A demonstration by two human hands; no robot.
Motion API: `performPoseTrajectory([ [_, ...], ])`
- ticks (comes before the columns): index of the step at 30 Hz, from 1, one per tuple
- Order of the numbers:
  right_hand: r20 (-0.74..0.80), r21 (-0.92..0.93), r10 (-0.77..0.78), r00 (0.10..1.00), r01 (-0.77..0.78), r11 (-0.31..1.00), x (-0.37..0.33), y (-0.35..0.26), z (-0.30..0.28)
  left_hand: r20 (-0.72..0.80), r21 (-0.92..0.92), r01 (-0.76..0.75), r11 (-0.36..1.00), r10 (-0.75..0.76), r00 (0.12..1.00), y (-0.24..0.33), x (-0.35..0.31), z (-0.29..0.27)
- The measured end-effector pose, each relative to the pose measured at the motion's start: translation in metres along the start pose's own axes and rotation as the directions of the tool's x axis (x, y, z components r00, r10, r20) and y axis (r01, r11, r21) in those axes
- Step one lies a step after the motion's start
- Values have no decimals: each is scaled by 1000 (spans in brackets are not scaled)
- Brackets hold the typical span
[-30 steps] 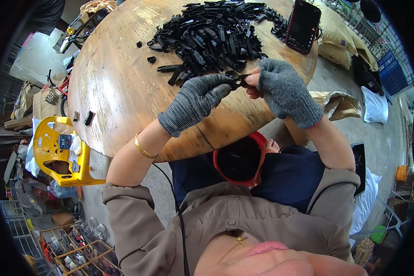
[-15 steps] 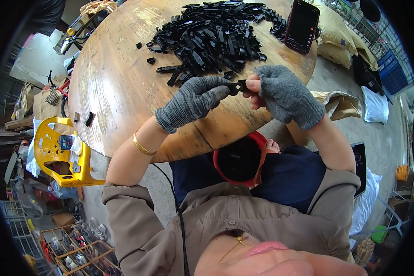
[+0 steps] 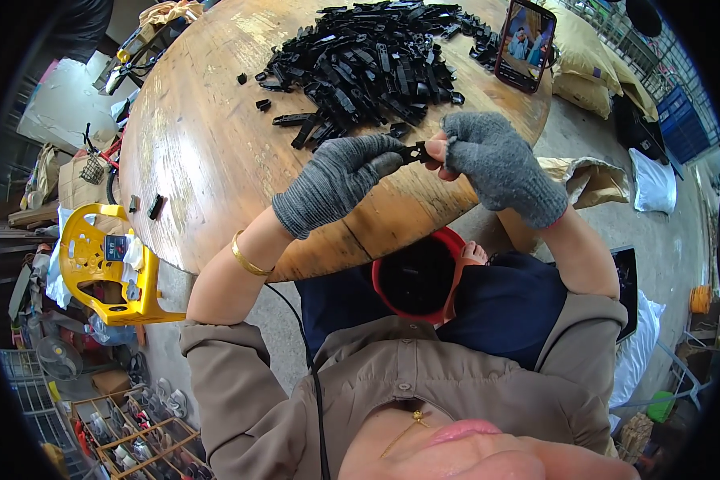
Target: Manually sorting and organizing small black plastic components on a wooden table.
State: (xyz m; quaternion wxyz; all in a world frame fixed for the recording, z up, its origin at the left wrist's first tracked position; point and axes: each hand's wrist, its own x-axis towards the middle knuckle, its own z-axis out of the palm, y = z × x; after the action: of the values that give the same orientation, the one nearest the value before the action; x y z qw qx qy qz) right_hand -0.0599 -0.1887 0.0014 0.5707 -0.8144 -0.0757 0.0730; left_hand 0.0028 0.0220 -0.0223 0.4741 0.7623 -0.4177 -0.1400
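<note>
Between my two gloved hands is a small black plastic part (image 3: 415, 152) with holes in it, held above the near edge of the round wooden table (image 3: 208, 144). My left hand (image 3: 346, 178), in a grey knit glove, pinches its left end. On its right end close the bare thumb and fingertips of my right hand (image 3: 496, 164), whose grey glove leaves them uncovered. Just beyond my hands lies a big heap of similar black plastic parts (image 3: 368, 68). Much of the held part is hidden by my fingers.
A phone (image 3: 525, 44) stands at the table's right side. Below the table edge, between my legs, is a red bucket (image 3: 376, 282) with dark contents. A yellow plastic chair (image 3: 72, 248) stands at the left. Two small pieces (image 3: 155, 207) lie on the table's left side.
Both hands have shifted slightly to the right, still gripping the black part between them. The phone screen has gone from dark to a bright picture.
</note>
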Motion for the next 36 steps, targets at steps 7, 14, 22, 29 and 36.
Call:
performPoseTrajectory([
  [7, 40, 185, 128, 991, -134, 974, 0, -5, 1, 134, -129, 123, 984, -106, 985, 7, 2, -6],
  [14, 64, -90, -103, 993, 109, 990, 1, -6, -4, 129, -93, 226, 970, -213, 968, 11, 0, -2],
  [22, -13, 483, -13, 1000, 17, 876, -4, -8, 49, 107, -30, -36, 999, 39, 994, 21, -13, 29],
  [29, -118, 150, -140, 983, 157, 976, 9, 0, 36, 220, 97, -65, 993, 43, 974, 27, -17, 27],
  [36, -343, -761, -317, 884, -64, 646, 60, 56, -42, 355, 302, -290, 908, 176, 918, 29, -20, 41],
])
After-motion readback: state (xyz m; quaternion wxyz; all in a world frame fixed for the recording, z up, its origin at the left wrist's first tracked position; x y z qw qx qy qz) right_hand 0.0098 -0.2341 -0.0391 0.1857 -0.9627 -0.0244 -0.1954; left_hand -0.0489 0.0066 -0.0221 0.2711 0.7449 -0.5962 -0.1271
